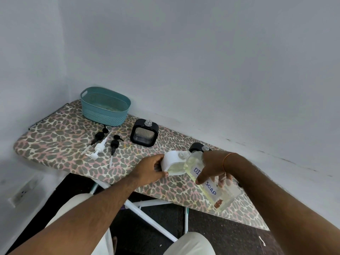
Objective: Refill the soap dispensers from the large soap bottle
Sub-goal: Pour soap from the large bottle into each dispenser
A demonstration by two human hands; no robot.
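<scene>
My right hand (214, 167) grips the large clear soap bottle (219, 192), labelled with the word SOAP, tilted so its mouth meets the neck of a white dispenser (173, 160). My left hand (150, 169) holds that white dispenser by its left side on the leopard-print board (55, 140); pale yellow liquid shows inside it. A black square dispenser (144, 133) with an open clear neck stands behind. A second black dispenser (197, 147) is mostly hidden behind the bottle and my right hand.
Three pump heads lie on the board left of centre: a white pump (98, 148) between two black pumps (97, 138) (114, 144). A teal basket (105, 106) sits at the far left by the wall. White board legs (147, 219) cross below, above my knees.
</scene>
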